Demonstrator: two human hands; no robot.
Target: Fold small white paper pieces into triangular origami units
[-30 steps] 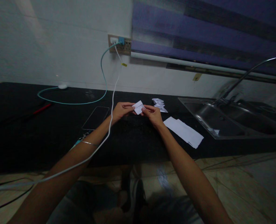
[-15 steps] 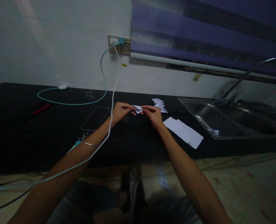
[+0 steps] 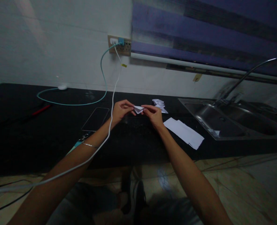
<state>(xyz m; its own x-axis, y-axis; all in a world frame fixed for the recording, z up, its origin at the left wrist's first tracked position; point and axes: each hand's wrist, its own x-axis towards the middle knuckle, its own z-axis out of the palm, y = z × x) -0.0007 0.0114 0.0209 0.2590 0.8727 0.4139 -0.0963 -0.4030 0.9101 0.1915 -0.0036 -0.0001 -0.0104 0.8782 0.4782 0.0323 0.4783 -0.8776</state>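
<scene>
Between my two hands is a small folded piece of white paper (image 3: pixel 138 109), roughly triangular, with a point facing down toward me. My left hand (image 3: pixel 122 111) pinches its left end, and my right hand (image 3: pixel 153 115) pinches the right end. Both hands are closed on it just above the black counter (image 3: pixel 133 143). Right behind my right hand lie several folded paper pieces (image 3: pixel 160 106) in a small cluster. A stack of flat white paper sheets (image 3: pixel 184 132) rests beside my right wrist.
A phone (image 3: pixel 95 119) lies left of my left wrist, near a keyring (image 3: pixel 84 137). One white cable (image 3: pixel 110 125) passes over my left forearm. A teal cable (image 3: pixel 70 104) loops across the counter to a wall socket (image 3: pixel 126 47). The metal sink (image 3: pixel 209 120) is at the right.
My left fingers have shifted slightly on the paper, and its folded face now shows a little more widely. My right hand stays nearly in place. Everything on the counter is unchanged.
</scene>
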